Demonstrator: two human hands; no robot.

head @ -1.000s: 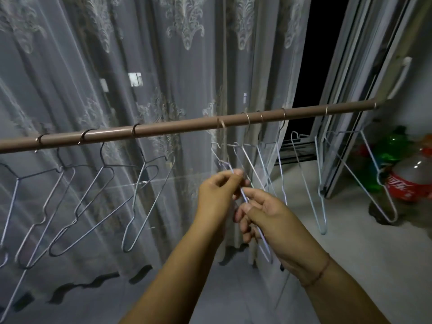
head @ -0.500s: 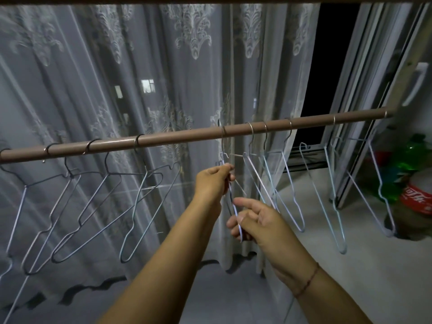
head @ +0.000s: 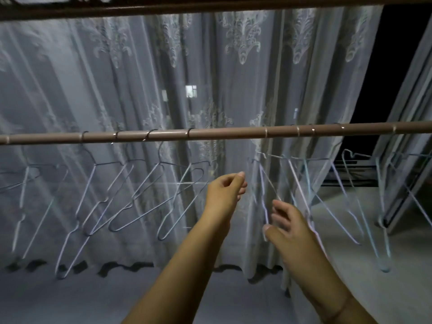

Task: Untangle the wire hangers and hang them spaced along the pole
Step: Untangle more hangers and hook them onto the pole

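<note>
A brown pole (head: pixel 222 133) runs across the view with wire hangers hooked along it. Several hang spaced out on the left (head: pixel 140 206), several more on the right (head: pixel 304 195). One pale hanger (head: pixel 263 192) hangs between my hands, just left of the right group. My left hand (head: pixel 226 192) is left of it, fingers loosely curled, holding nothing I can see. My right hand (head: pixel 287 225) is lower and to the right, fingers relaxed and apart, thumb close to that hanger's wire. The image is blurred by motion.
A sheer patterned curtain (head: pixel 233 66) hangs right behind the pole. A dark rail (head: pixel 210 7) crosses the top of the view. An open sliding window frame (head: pixel 409 160) stands at the right, above a pale floor (head: pixel 350 230).
Both hands have let go of the hanger they were pinching and moved apart. The view has tilted up, so the pole sits lower in frame and a top rail shows.
</note>
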